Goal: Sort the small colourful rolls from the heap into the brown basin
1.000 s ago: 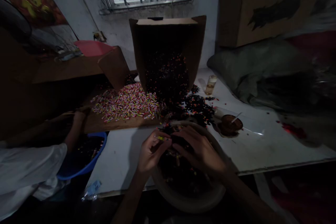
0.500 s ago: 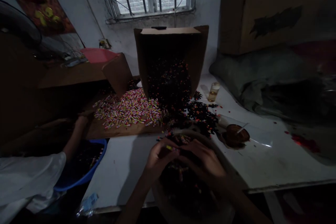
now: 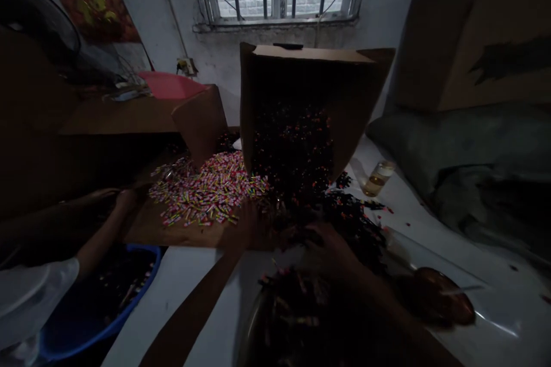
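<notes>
My left hand [image 3: 246, 225] reaches to the near right edge of a heap of small pink, white and yellow printed tubes [image 3: 210, 186]. Its fingers are dim and blurred, so their grip does not show. At the near edge of a pile of small black pieces with orange-red ends [image 3: 297, 155], my right hand [image 3: 329, 246] has its fingers curved and apart, with nothing visible held in them. That pile spills from a cardboard box [image 3: 355, 103] lying on its side. Below my hands stands a basin [image 3: 252, 321] holding dark pieces and a few printed tubes.
At left, another person's arm [image 3: 101, 229] reaches over a blue basin [image 3: 142, 304]. A glass jar [image 3: 379, 178] with amber liquid and a reddish-brown dish [image 3: 447, 298] with a stick stand at right. A pink basin [image 3: 174, 86] rests on cardboard at the back left.
Both hands were together over the basin with a printed tube at the fingertips. They have moved forward and apart, left to the printed tubes, right to the black pieces. The camera view has shifted.
</notes>
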{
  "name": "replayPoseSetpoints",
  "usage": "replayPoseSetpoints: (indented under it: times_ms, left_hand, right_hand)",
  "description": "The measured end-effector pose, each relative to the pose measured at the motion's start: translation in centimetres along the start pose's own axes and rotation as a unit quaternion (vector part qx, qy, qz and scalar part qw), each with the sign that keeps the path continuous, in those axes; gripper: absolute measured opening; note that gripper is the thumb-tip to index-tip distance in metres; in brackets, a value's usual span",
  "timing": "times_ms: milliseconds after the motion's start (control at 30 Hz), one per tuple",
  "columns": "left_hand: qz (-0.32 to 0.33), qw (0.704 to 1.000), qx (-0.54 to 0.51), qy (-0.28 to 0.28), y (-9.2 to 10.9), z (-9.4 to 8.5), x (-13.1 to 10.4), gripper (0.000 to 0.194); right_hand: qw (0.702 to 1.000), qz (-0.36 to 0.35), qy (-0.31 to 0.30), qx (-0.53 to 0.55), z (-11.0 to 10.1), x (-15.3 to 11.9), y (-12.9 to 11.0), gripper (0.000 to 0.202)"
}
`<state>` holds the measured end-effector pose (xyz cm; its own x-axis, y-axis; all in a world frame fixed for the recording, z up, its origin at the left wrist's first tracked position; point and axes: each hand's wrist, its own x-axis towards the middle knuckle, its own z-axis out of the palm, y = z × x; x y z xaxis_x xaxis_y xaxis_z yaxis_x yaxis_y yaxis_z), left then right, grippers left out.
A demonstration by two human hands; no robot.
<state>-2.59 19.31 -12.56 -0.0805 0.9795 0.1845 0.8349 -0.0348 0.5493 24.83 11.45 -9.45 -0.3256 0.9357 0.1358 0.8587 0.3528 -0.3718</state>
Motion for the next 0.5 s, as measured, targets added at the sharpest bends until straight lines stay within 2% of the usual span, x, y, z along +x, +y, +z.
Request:
replayPoseSetpoints:
  times_ms: [133,200,367,500]
  left_hand:
    - [0.0,0.998,0.059,0.001,0.3,3.9,3.2,0.078]
    - [-0.007,0.997,0.077,-0.001,0.5,4.9,4.2,0.083]
    - [-0.017,0.997,0.074,-0.016,0.8,5.3,5.2,0.07]
    - [-0.017,0.999,0.011,-0.031,0.5,3.8,3.8,0.05]
  right_hand:
    - [0.996,0.051,-0.042,-0.054,4.8,6.4,3.7,0.1]
    - [0.993,0.073,-0.058,-0.072,6.5,8.0,5.0,0.115]
    - [0.989,0.073,-0.092,-0.087,8.5,9.0,6.4,0.102]
    - [0.987,0.058,-0.113,-0.094,9.0,8.5,6.0,0.092]
